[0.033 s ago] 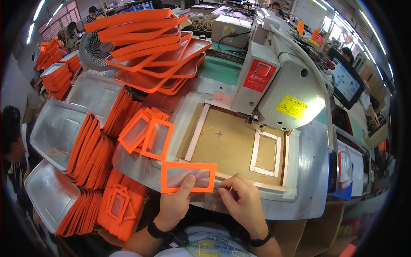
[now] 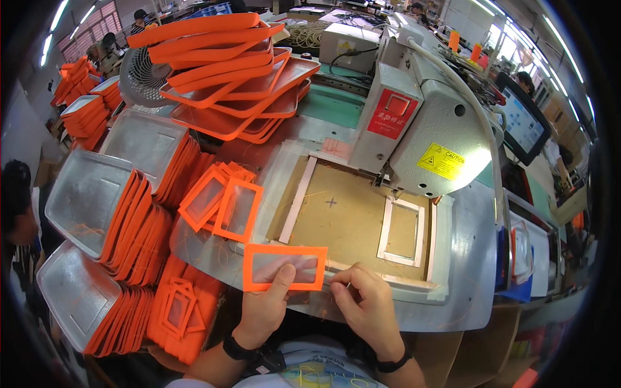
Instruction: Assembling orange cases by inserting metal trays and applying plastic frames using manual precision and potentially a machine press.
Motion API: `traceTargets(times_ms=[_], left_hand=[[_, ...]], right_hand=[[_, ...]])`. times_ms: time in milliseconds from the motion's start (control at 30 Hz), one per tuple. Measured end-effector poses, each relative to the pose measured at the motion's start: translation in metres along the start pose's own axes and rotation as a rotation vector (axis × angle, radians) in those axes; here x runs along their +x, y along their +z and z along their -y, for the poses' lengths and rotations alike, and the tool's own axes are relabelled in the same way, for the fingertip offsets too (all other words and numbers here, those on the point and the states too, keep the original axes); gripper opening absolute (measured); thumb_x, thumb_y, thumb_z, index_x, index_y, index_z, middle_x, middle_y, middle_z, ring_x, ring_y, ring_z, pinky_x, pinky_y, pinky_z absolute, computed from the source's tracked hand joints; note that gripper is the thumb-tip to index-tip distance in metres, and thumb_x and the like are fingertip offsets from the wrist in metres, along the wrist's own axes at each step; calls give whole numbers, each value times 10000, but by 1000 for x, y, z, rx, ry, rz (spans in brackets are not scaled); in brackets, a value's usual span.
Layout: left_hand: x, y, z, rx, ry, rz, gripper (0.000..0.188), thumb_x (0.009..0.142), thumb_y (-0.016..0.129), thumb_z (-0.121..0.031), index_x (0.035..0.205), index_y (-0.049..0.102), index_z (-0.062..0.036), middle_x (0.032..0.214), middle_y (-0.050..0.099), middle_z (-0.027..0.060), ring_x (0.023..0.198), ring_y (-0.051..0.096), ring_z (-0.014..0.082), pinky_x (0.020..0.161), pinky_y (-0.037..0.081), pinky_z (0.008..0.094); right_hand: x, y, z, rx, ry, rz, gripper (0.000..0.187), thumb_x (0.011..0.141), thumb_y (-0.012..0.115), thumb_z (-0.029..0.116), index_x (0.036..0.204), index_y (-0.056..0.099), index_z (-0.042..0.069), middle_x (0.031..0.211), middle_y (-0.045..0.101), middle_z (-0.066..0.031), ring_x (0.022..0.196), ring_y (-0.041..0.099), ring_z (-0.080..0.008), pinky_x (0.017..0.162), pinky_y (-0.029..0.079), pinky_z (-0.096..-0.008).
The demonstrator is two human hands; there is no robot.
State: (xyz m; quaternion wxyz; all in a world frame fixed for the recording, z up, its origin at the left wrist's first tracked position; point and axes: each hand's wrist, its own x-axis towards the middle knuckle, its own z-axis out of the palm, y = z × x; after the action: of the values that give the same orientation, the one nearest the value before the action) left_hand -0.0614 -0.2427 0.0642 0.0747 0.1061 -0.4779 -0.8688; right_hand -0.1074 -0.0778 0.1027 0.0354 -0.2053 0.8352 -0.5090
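Yellow label (image 2: 441, 160) on machine (image 2: 430, 126); left hand (image 2: 264, 313) grips orange frame (image 2: 284, 249); right hand (image 2: 367, 302): hold unclear.

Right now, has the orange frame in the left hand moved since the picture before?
No, it hasn't shifted any way that I can see. The frame in the left hand shows at the same near-left corner of the tan board.
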Motion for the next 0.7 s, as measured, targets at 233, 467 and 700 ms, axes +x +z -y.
traceTargets(times_ms=[233, 467, 700], left_hand=[[1, -4, 8, 139, 84, 49, 280, 1032, 487, -110, 1231, 596, 55, 1155, 673, 135, 1046, 655, 198, 928, 522, 304], [-1, -3, 10, 160, 131, 44, 300, 1021, 521, -107, 1270, 581, 51, 1166, 665, 100, 1070, 626, 164, 943, 497, 292], [-2, -1, 9, 144, 137, 37, 313, 1025, 516, -111, 1288, 572, 48, 1159, 664, 94, 1056, 628, 161, 937, 496, 284]], right_hand=[[2, 12, -1, -52, -41, -35, 74, 812, 701, 29, 858, 645, 16, 764, 599, -78, 576, 595, -183, 530, 479, -302], [1, 19, -12, -106, -50, -102, 55, 803, 673, -6, 821, 626, 17, 734, 590, -80, 560, 607, -182, 514, 481, -312], [2, 16, -1, -72, -52, -73, 56, 804, 666, -12, 802, 616, 13, 713, 566, -78, 551, 575, -178, 516, 461, -297]])
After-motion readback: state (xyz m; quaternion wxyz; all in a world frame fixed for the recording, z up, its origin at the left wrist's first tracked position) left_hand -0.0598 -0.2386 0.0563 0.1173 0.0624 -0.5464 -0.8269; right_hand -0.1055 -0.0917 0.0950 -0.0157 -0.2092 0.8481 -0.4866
